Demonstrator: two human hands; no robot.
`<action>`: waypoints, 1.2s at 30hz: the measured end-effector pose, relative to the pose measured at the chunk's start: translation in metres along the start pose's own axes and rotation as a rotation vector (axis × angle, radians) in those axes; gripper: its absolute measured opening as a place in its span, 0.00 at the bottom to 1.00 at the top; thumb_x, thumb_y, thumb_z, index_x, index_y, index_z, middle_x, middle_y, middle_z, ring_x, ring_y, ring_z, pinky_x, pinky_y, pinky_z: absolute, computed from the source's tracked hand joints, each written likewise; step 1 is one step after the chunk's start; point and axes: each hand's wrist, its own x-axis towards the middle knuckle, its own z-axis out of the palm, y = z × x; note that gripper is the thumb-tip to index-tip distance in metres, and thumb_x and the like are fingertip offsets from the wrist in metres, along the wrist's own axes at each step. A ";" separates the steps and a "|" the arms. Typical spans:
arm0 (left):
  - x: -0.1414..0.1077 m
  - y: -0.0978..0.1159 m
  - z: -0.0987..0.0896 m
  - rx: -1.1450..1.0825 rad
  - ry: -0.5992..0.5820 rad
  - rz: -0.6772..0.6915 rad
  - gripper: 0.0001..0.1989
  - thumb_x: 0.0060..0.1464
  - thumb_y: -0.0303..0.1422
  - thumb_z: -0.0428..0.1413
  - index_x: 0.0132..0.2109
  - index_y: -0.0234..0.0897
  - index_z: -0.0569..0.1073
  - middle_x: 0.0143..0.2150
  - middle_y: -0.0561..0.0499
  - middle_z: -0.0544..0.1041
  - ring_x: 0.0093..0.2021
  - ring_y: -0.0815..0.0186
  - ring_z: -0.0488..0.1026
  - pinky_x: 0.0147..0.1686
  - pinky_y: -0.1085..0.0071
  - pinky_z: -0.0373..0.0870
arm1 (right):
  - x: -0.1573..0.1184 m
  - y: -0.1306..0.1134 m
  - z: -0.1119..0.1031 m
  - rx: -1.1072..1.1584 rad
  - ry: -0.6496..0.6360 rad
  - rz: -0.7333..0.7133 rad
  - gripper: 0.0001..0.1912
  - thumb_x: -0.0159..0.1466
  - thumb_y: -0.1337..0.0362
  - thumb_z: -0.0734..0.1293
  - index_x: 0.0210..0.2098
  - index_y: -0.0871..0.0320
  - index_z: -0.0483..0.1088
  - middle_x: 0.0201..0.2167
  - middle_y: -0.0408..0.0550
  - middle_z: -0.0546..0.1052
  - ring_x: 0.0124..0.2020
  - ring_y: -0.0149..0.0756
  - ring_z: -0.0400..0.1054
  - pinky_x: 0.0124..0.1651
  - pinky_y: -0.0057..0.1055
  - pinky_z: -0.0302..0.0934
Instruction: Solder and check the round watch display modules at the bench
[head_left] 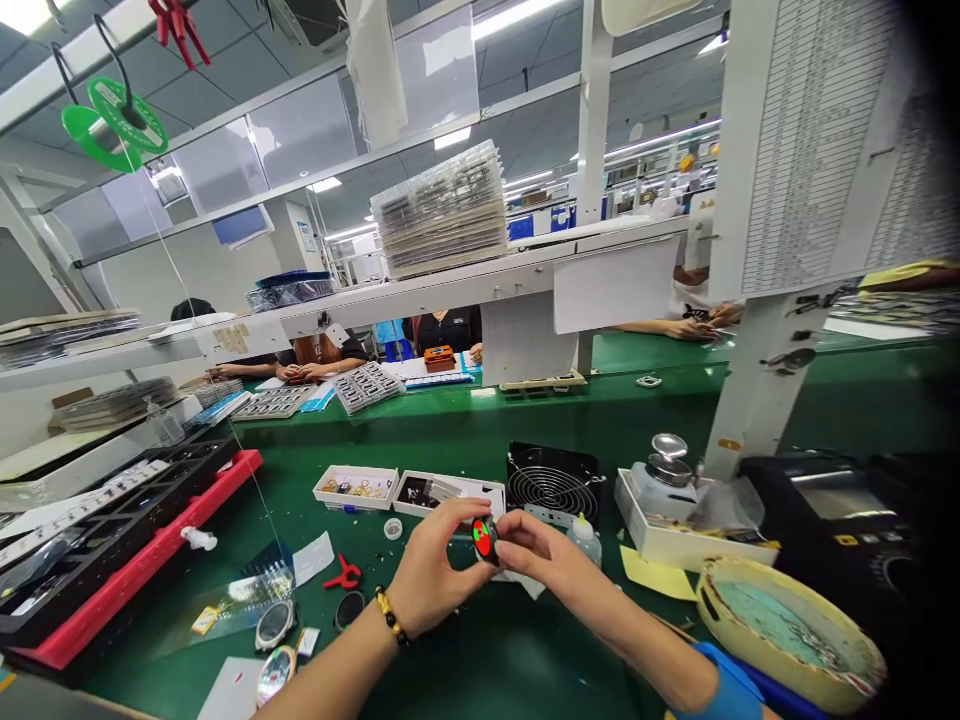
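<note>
Fingers of the left hand and right hand clamp the watch above the table, seemingly by its edge; turning it calls for light, steady pressure.

A green bench bears a black fan and white trays.

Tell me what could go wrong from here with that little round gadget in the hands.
The round gadget sits between the fingertips of the left hand and right hand, so it might slip and drop. A bottle stands close to the right hand; a careless move could tip it. The open white tray holds small loose parts that a bump might scatter.
</note>
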 end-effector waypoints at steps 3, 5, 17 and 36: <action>0.002 -0.001 -0.002 0.022 0.003 0.053 0.28 0.51 0.21 0.66 0.59 0.42 0.74 0.60 0.45 0.77 0.61 0.56 0.75 0.59 0.60 0.75 | 0.001 -0.001 -0.001 -0.005 -0.002 0.000 0.29 0.58 0.41 0.79 0.41 0.57 0.70 0.42 0.49 0.76 0.47 0.41 0.72 0.56 0.40 0.68; 0.002 -0.001 -0.003 0.024 0.013 0.060 0.28 0.51 0.21 0.65 0.59 0.42 0.74 0.59 0.45 0.78 0.59 0.56 0.76 0.60 0.59 0.74 | 0.001 -0.001 -0.002 -0.007 -0.006 -0.001 0.29 0.57 0.41 0.79 0.41 0.57 0.69 0.42 0.50 0.77 0.47 0.42 0.73 0.56 0.41 0.68; -0.001 -0.002 0.002 -0.032 0.079 0.020 0.24 0.55 0.28 0.67 0.57 0.41 0.72 0.57 0.45 0.78 0.56 0.57 0.78 0.58 0.59 0.77 | -0.003 -0.010 0.000 -0.028 -0.003 -0.003 0.28 0.59 0.41 0.77 0.41 0.57 0.69 0.41 0.49 0.78 0.46 0.41 0.74 0.55 0.39 0.68; -0.003 -0.004 0.003 0.078 0.103 0.139 0.24 0.55 0.25 0.67 0.57 0.41 0.72 0.56 0.43 0.79 0.57 0.56 0.78 0.58 0.56 0.77 | -0.006 -0.007 0.007 -0.055 0.030 -0.029 0.24 0.60 0.43 0.77 0.39 0.56 0.71 0.40 0.47 0.74 0.45 0.41 0.71 0.51 0.37 0.68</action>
